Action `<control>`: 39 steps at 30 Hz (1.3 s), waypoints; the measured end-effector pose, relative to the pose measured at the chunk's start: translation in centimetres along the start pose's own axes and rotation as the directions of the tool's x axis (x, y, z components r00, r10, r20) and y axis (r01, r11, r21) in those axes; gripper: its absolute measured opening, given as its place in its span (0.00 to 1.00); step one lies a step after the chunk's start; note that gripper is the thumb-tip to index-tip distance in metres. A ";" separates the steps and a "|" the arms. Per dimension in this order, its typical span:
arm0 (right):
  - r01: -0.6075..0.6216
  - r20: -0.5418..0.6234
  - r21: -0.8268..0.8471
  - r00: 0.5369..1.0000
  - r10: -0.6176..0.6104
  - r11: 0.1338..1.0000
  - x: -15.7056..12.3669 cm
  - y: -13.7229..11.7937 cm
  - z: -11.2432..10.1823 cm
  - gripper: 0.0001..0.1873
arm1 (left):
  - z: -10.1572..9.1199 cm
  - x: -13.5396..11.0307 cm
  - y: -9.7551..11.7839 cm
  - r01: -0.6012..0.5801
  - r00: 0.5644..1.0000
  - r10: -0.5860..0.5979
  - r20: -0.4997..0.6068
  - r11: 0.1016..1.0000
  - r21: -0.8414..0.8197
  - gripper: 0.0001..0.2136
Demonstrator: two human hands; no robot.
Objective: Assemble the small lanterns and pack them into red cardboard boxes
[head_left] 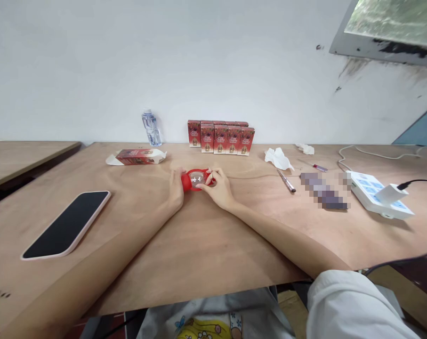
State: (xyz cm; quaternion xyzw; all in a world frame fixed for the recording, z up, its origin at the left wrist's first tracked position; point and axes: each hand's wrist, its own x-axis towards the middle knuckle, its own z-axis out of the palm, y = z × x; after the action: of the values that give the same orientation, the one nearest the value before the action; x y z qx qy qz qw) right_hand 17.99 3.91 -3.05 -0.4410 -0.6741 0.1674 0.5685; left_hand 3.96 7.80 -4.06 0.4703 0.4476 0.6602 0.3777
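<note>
A small red lantern (pixel 198 179) with a clear middle lies on its side between my two hands, just above or on the tabletop; I cannot tell if it touches. Its wide red end (pixel 186 182) is gripped by my left hand (pixel 177 189), whose fingers are closed around it and partly hidden. At the other end, my right hand (pixel 218 187) pinches the red frame and handle part between thumb and fingers. Beyond my left hand lies an opened red box (pixel 135 157) with its white flaps spread out.
Several red boxes (pixel 220 139) stand against the wall beside a water bottle (pixel 151 128). A phone (pixel 67 226) lies at left. Crumpled tissue (pixel 278 158), a screwdriver (pixel 286 181), a smaller red-handled screwdriver (pixel 319 167), a blurred dark object (pixel 324 192) and a power strip (pixel 370 190) are at right.
</note>
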 end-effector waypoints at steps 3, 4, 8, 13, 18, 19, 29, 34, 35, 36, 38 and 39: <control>0.028 -0.051 -0.030 0.998 -0.030 0.999 -0.1 0.0 -0.1 0.17 | 0.3 -0.5 0.2 0.031 0.994 -0.030 0.108 1.000 -0.006 0.16; 0.038 -0.078 -0.040 0.996 -0.041 0.998 -0.1 -0.1 -0.2 0.16 | 0.4 -0.7 0.4 0.012 0.990 -0.016 0.141 1.000 0.029 0.18; 0.054 -0.217 -0.096 0.973 -0.074 0.994 -0.2 0.0 -0.3 0.12 | 0.3 -1.1 0.5 -0.154 0.983 0.132 0.128 0.971 0.184 0.20; -0.137 -0.189 0.147 0.968 0.164 0.980 0.5 1.6 -0.2 0.23 | 0.0 -1.1 0.7 -0.326 0.945 0.304 0.120 0.891 0.316 0.21; -0.355 -0.074 0.354 0.912 0.404 0.865 1.4 3.0 -0.3 0.25 | -0.4 -0.9 1.5 -0.423 0.904 0.411 0.116 0.825 0.375 0.16; -0.366 -0.039 0.354 0.914 0.405 0.861 1.4 3.0 -0.4 0.25 | -0.4 -0.9 1.6 -0.435 0.897 0.428 0.109 0.815 0.383 0.15; 0.030 -0.030 -0.033 0.999 -0.031 0.999 0.1 -0.2 -1.0 0.21 | -0.6 -1.5 1.9 -0.522 0.851 0.483 0.208 0.729 0.442 0.16; -0.290 -0.179 0.161 0.932 0.317 0.944 1.7 2.8 -1.6 0.21 | -0.7 -1.4 2.2 -0.448 0.894 0.416 0.167 0.829 0.334 0.16; -0.321 -0.130 0.172 0.930 0.344 0.931 2.0 3.5 -1.7 0.21 | -0.7 -1.3 2.0 -0.443 0.896 0.412 0.163 0.841 0.309 0.16; -0.335 -0.064 0.167 0.935 0.349 0.927 2.2 4.0 -1.7 0.21 | -0.7 -1.3 1.9 -0.437 0.899 0.407 0.160 0.852 0.289 0.16; -0.304 0.065 0.127 0.952 0.298 0.944 2.4 4.6 -1.7 0.20 | -0.6 -1.3 1.7 -0.418 0.908 0.391 0.150 0.869 0.264 0.15; -0.264 0.113 0.101 0.961 0.253 0.959 2.4 4.6 -1.6 0.19 | -0.6 -1.3 1.7 -0.409 0.912 0.382 0.149 0.874 0.261 0.14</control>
State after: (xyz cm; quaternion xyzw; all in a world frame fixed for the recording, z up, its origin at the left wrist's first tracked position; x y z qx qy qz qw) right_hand 21.45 7.88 -4.48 -0.4829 -0.6274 0.3005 0.5319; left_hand 3.62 5.93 -2.93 0.6319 0.4146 0.6289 0.1828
